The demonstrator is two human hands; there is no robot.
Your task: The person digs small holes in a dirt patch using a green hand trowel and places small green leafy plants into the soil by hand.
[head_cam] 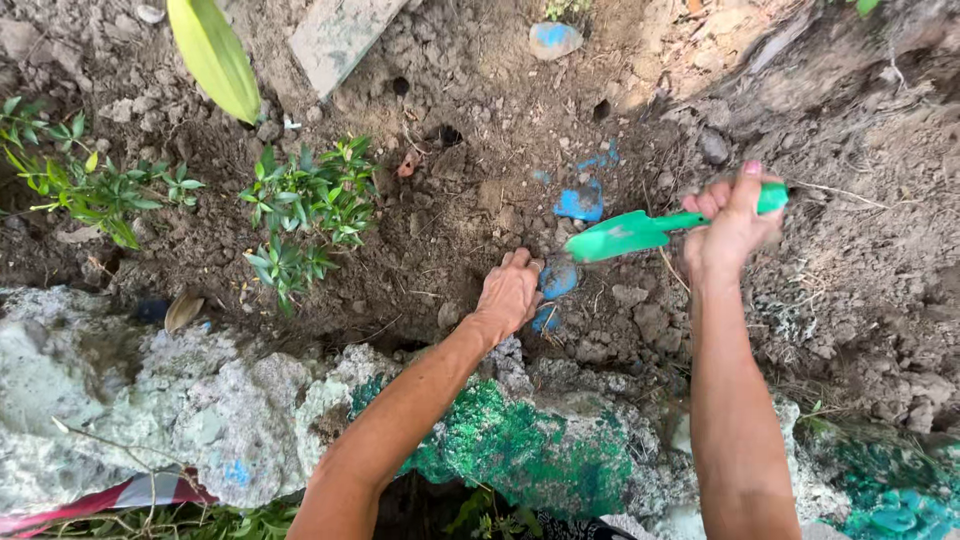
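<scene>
Gripping a green plastic trowel (650,228) by its handle, right hand (732,228) clenched around it, thumb up, at right of centre; blade pointing left, held level just above the soil (470,200). Left hand (510,292) pressed palm-down on the dirt, fingers curled into the loose clods, touching a blue-painted stone fragment (558,278) at its right; whether anything pinched under the fingers cannot be told. More blue fragments: one larger (582,202) just beyond the trowel tip, one small (545,318) near the left wrist, one rounded grey-blue stone (553,40) at the far edge. Small leafy green plant (310,205) rooted left of the left hand, well apart; another bushier plant (90,180) at far left. Broad yellow-green leaf (215,55) hanging in at top left. Flat grey slab (340,35) lying tilted at the far side. Near side: rough concrete border (200,400), pale grey, with a green-painted patch (520,450) between the two forearms and a teal patch (890,495) at near right. Red-and-white strip (120,495) at near left corner. No labels or signs visible.
</scene>
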